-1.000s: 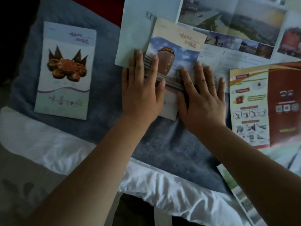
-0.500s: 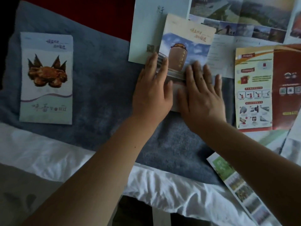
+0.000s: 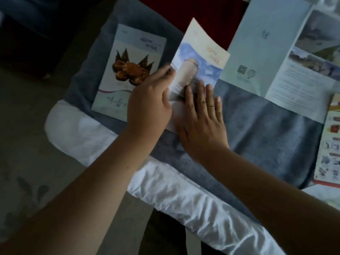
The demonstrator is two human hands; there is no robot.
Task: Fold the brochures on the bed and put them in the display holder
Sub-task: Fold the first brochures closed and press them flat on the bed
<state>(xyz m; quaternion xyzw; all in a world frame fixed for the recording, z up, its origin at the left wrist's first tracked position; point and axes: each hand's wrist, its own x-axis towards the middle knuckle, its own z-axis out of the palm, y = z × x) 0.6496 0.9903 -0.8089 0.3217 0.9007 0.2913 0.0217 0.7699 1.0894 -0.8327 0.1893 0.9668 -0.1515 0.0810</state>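
Head view: the left hand (image 3: 149,100), fingers curled, grips the left edge of the jar brochure (image 3: 199,57), though blur hides the exact hold. The right hand (image 3: 201,118) presses flat on its near part, fingers straight. This brochure lies on the bed's grey blanket (image 3: 257,137), between the crab brochure (image 3: 127,57) on the left and an unfolded brochure (image 3: 272,57) far right. A white sheet (image 3: 184,197) edges the near side.

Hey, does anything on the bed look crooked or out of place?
The jar brochure lies askew, its far corner apparently curling up off the grey blanket, unlike the crab brochure lying flat beside it. Nothing looks torn or spilled.
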